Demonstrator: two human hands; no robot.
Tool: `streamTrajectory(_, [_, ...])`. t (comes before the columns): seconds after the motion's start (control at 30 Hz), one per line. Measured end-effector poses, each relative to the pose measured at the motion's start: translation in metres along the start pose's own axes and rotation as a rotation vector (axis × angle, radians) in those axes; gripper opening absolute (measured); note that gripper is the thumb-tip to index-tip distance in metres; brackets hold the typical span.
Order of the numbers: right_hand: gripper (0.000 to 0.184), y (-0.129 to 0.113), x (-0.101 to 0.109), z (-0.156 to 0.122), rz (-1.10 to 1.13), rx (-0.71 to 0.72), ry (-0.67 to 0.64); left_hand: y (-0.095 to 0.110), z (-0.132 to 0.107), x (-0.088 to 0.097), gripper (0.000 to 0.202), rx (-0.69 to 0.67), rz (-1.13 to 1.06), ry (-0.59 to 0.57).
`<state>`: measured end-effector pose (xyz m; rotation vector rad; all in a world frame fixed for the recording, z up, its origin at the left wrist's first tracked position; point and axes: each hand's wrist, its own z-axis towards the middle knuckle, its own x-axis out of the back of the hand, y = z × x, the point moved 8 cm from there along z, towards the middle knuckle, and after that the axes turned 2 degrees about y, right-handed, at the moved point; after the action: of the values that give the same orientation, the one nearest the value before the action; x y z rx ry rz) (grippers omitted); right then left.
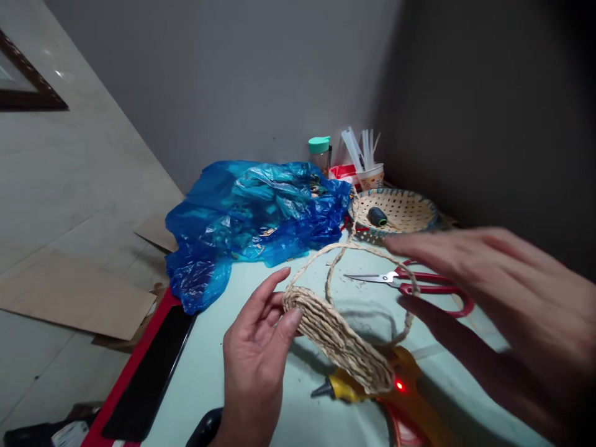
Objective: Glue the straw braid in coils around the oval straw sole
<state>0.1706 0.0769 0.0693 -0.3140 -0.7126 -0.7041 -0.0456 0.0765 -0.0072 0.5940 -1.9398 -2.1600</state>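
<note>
My left hand [255, 347] pinches the near end of a flat oval coil of braided straw rope [335, 335], thumb on top and fingers beneath. A loose tail of the same rope [354, 248] loops away toward the basket. My right hand [493, 292] hovers to the right with fingers stretched out and apart, holding nothing, just above red-handled scissors [419, 284]. A yellow and red hot-glue gun [372, 391] lies under the coil, its red light on.
A crumpled blue plastic bag [251, 217] fills the table's back left. A woven basket [419, 208] with a dark thread spool [377, 216] stands behind, beside a cup of glue sticks [367, 167] and a green-capped bottle [319, 152]. Cardboard sheets [79, 295] lie on the floor.
</note>
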Motion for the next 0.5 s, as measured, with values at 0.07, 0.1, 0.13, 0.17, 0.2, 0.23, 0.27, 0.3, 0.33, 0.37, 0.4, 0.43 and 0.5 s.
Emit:
streamTrajectory(0.07, [0.041,-0.005,-0.007,0.028,-0.034,0.115,-0.005,0.002,-0.003,-0.003,0.040,-0.006,0.019,0.014])
streamTrajectory(0.1, [0.038,-0.005,-0.013,0.037,-0.043,0.144,0.001,0.002,-0.005,-0.005,0.039,-0.004,0.025,0.012])
streamTrajectory(0.13, [0.038,-0.006,-0.024,0.043,-0.040,0.185,-0.043,0.002,-0.006,-0.006,0.037,0.001,0.028,0.009])
streamTrajectory(0.17, [0.033,-0.005,-0.032,0.046,-0.018,0.207,-0.071,0.002,-0.006,-0.007,0.036,0.008,0.029,0.007])
streamTrajectory(0.2, [0.030,-0.005,-0.040,0.047,0.015,0.218,-0.106,0.001,-0.007,-0.008,0.034,0.017,0.031,0.008])
streamTrajectory(0.23, [0.027,-0.004,-0.045,0.046,0.051,0.223,-0.136,0.001,-0.007,-0.008,0.033,0.022,0.035,0.011])
streamTrajectory(0.27, [0.027,-0.004,-0.047,0.045,0.088,0.222,-0.150,0.000,-0.007,-0.007,0.032,0.024,0.042,0.017])
streamTrajectory(0.3, [0.027,-0.004,-0.045,0.044,0.124,0.222,-0.150,0.000,-0.007,-0.007,0.031,0.024,0.050,0.023])
streamTrajectory(0.33, [0.027,-0.005,-0.042,0.043,0.153,0.222,-0.143,0.000,-0.007,-0.007,0.031,0.024,0.058,0.027])
streamTrajectory(0.37, [0.025,-0.006,-0.037,0.042,0.174,0.225,-0.129,0.000,-0.008,-0.006,0.030,0.029,0.064,0.030])
streamTrajectory(0.4, [0.024,-0.008,-0.032,0.041,0.192,0.232,-0.111,-0.001,-0.008,-0.006,0.030,0.037,0.068,0.033])
streamTrajectory(0.43, [0.022,-0.009,-0.027,0.040,0.202,0.232,-0.093,-0.002,-0.009,-0.006,0.030,0.046,0.072,0.037])
streamTrajectory(0.5, [0.020,-0.010,-0.022,0.037,0.189,0.228,-0.077,-0.003,-0.009,-0.005,0.030,0.057,0.085,0.049])
